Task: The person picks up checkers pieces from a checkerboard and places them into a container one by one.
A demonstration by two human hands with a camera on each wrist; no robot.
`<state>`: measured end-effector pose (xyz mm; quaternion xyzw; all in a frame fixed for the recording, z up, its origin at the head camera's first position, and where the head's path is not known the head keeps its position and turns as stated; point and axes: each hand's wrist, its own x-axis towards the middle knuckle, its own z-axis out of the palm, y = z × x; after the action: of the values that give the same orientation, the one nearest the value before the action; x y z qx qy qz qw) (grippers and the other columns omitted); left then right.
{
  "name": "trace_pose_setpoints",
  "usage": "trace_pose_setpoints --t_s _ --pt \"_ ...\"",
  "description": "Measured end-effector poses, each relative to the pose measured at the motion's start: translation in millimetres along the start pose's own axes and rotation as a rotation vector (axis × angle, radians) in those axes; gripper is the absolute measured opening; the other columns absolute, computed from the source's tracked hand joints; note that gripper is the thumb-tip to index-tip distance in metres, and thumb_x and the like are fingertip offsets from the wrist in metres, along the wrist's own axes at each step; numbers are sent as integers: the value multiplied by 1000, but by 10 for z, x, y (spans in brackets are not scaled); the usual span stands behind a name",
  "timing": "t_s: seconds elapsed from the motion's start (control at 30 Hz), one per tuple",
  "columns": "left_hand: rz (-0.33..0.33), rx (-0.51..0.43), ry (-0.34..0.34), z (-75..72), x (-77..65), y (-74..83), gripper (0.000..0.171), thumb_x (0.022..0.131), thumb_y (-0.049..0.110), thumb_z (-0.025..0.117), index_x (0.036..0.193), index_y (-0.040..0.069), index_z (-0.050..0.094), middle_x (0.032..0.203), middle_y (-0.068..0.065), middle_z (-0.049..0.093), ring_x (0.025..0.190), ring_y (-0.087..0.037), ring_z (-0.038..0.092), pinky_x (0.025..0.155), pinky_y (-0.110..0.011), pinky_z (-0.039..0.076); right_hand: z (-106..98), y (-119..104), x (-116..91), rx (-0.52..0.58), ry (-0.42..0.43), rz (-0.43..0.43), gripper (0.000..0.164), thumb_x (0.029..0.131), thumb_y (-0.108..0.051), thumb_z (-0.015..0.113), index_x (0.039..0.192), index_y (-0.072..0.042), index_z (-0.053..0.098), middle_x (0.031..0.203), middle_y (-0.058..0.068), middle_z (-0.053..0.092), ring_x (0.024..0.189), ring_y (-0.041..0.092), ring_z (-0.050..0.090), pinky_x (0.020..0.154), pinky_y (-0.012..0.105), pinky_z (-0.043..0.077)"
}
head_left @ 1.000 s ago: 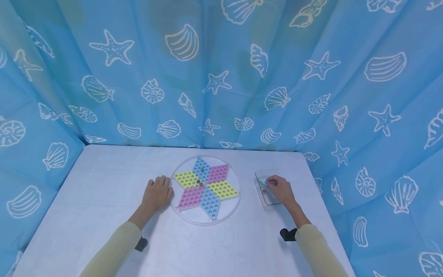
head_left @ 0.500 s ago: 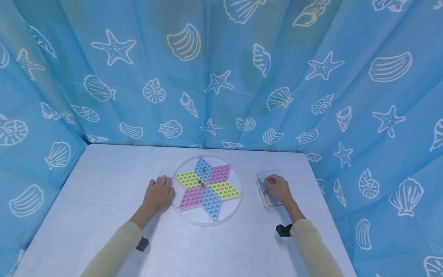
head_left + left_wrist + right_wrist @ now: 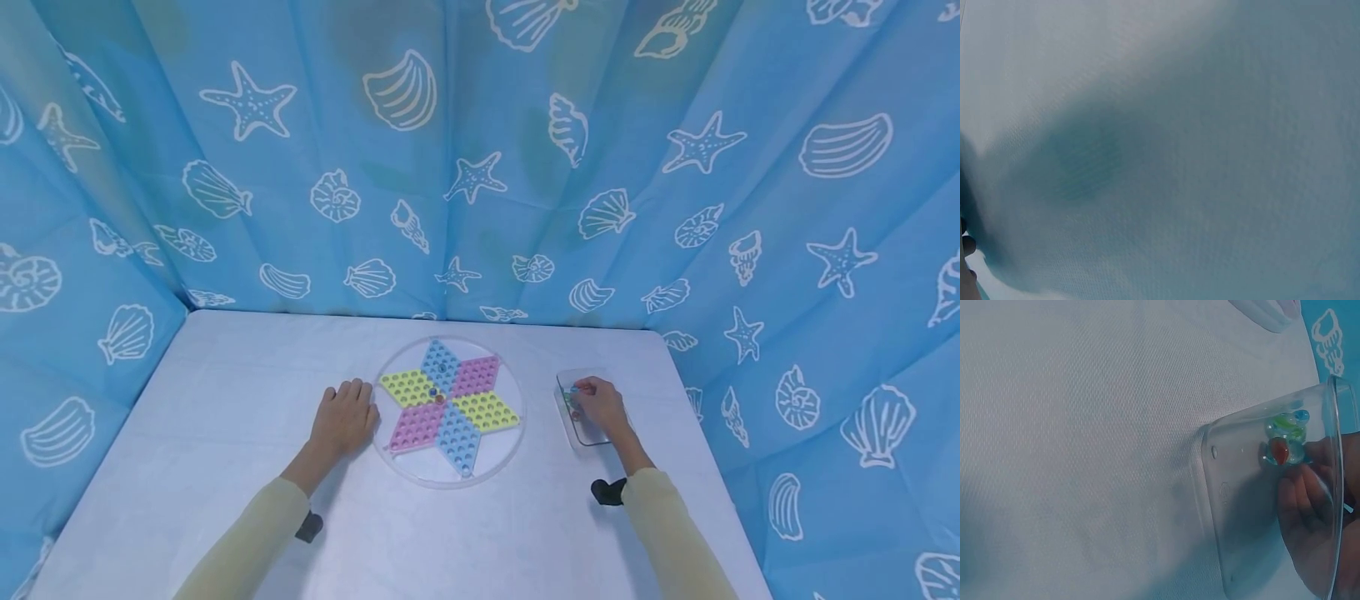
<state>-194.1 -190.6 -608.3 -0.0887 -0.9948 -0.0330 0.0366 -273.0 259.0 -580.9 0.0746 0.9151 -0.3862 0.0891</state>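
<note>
My right hand (image 3: pixel 604 408) reaches down into a clear plastic box (image 3: pixel 1219 525), thumb and fingertips pinching at a bluish marble inside. Several glass marbles (image 3: pixel 1286 425) lie against the box wall by the fingertips, some with green swirls. Among them is an orange-red marble (image 3: pixel 1279 450). My left hand (image 3: pixel 345 419) rests palm down on the table at the left rim of a round Chinese checkers board (image 3: pixel 486 411). Near the middle of its coloured star sit a blue marble (image 3: pixel 432 392) and a brownish marble (image 3: pixel 439 399). The left wrist view shows mostly blurred cloth.
A white cloth covers the table (image 3: pixel 225 375). Blue curtains (image 3: pixel 480 233) with white seashells and starfish hang along the back and sides. Between the board and the box lies a strip of white cloth. A dark wrist camera (image 3: pixel 608 492) sits under the right sleeve.
The right wrist has shifted slightly to the left, while its fingertips stay down in the box among the marbles. The left hand and the board keep their places.
</note>
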Motion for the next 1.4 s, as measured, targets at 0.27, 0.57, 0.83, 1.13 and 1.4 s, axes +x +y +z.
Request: trace_pose_setpoints --t_s 0.27,0.57,0.83,1.13,1.4 --pt "-11 -10 -18 -4 4 4 41 101 33 44 121 -1 53 105 -15 52 94 -28 48 82 -47 41 1 -6 6 40 -25 31 30 97 -16 59 122 2 61 110 18 64 92 29 64 86 43 48" --pt "-14 -17 -21 -38 8 16 41 100 32 45 123 -1 53 105 -14 52 94 -28 48 82 -46 41 19 -7 7 49 -33 59 31 99 -18 56 122 1 62 114 19 62 98 31 61 88 44 47" --pt "-20 -22 -26 -26 12 18 42 100 33 44 123 -1 53 105 -14 52 94 -27 49 83 -46 41 35 8 12 42 -25 40 32 98 -20 55 122 1 61 113 19 63 100 32 61 89 46 46" --pt "-14 -10 -26 -31 5 15 40 100 32 45 121 -1 53 101 -13 50 91 -27 47 81 -45 41 -26 -40 -29 -45 4 -49 33 101 -22 50 125 -1 59 119 19 60 109 35 57 92 50 46" --pt "-12 -8 -22 -25 6 12 41 100 32 46 122 -1 53 101 -13 51 92 -28 47 81 -46 41 -115 -266 -127 9 90 -181 27 101 -18 55 122 -2 63 115 16 64 109 33 59 94 47 47"
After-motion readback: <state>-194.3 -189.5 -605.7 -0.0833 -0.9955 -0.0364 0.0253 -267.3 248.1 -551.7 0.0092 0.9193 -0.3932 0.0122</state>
